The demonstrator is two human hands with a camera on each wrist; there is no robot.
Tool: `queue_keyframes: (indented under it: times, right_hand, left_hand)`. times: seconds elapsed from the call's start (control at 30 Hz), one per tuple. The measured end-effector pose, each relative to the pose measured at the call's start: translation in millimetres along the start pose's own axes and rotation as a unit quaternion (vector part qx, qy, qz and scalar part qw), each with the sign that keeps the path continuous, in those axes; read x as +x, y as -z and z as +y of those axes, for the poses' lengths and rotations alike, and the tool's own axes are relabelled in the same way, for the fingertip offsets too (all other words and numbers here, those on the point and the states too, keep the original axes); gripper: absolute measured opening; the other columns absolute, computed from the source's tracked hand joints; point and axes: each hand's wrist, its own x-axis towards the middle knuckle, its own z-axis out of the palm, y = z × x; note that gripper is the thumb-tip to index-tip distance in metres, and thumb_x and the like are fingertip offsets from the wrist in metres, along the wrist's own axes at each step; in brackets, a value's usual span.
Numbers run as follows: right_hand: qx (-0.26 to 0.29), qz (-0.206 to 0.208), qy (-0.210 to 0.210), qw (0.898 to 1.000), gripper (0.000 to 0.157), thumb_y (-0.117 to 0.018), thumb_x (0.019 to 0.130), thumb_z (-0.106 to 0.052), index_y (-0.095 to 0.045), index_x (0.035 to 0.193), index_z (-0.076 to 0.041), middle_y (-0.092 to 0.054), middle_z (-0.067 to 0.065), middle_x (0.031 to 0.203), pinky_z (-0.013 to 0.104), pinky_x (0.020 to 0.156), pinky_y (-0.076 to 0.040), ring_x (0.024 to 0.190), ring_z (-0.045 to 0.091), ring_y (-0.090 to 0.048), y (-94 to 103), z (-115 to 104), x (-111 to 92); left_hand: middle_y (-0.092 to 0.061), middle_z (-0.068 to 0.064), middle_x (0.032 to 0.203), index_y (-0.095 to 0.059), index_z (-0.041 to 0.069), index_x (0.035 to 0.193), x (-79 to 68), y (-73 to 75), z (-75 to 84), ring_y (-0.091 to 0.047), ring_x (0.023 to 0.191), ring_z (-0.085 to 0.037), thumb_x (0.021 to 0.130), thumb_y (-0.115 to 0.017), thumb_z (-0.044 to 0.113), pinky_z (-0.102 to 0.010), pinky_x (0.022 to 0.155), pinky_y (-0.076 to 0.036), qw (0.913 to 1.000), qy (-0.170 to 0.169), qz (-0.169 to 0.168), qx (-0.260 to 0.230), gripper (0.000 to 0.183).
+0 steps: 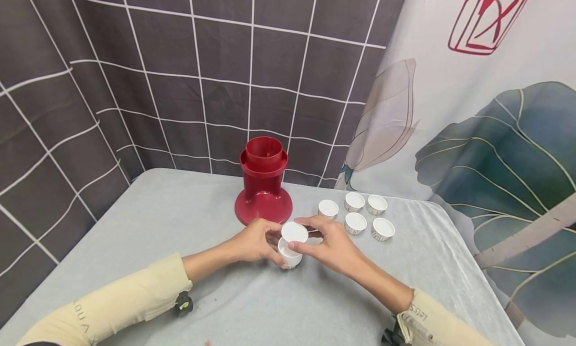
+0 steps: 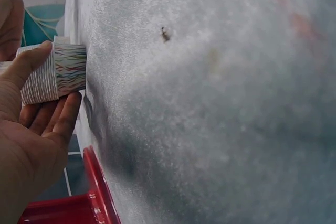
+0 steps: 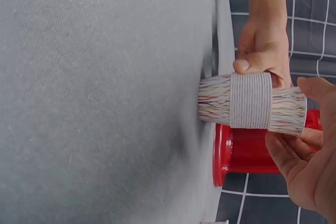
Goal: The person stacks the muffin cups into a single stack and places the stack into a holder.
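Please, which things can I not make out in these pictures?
- Head view: the inside of the cup stack, partly covered by the upper cup.
- Right wrist view: some fingers of the left hand, hidden behind the stack.
- Left wrist view: most of the red stand, cut off by the bottom edge.
- Left wrist view: what the dark speck is, too small to tell.

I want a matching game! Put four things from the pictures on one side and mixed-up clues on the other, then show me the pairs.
Things:
1. Left hand
2. Right hand
3. Tall stand
4. Five loose cups

Clues:
A. Sitting apart on the grey cloth
B. Gripping the stack of cups
C. Red, with a wide round base
D. Holding the top cup above the stack

Pairs: 1-B, 2-D, 3-C, 4-A
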Motion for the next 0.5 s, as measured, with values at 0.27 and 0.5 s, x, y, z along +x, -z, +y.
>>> queue_keyframes:
  times: [0.27,0.5]
  right_hand:
    - [0.009,-0.012,0.0,1.0,0.05,-0.095,0.092,-0.028,-0.08,0.137,-0.01,-0.083,0.003,0.126,0.03,0.099,-0.068,0.109,0.017,-0.08,-3.8,-1.1,-2.2]
    - [0.002,-0.016,0.006,1.0,0.05,-0.095,0.092,-0.03,-0.08,0.136,-0.011,-0.082,0.002,0.126,0.035,0.099,-0.069,0.109,0.018,-0.079,-6.9,1.1,-3.9]
  left_hand:
    - [-0.086,-0.009,0.11,-0.079,-0.001,0.124,-0.2,-0.2,-0.8,-0.084,0.1,-0.016,0.077,-0.101,0.003,-0.028,0.093,-0.069,0.9998,-0.002,-0.004,-0.018,0.052]
    - [-0.086,-0.008,0.111,-0.08,0.001,0.124,-1.3,0.6,0.6,-0.084,0.101,-0.016,0.077,-0.101,0.004,-0.028,0.094,-0.069,1.0,0.001,-0.003,-0.008,0.051]
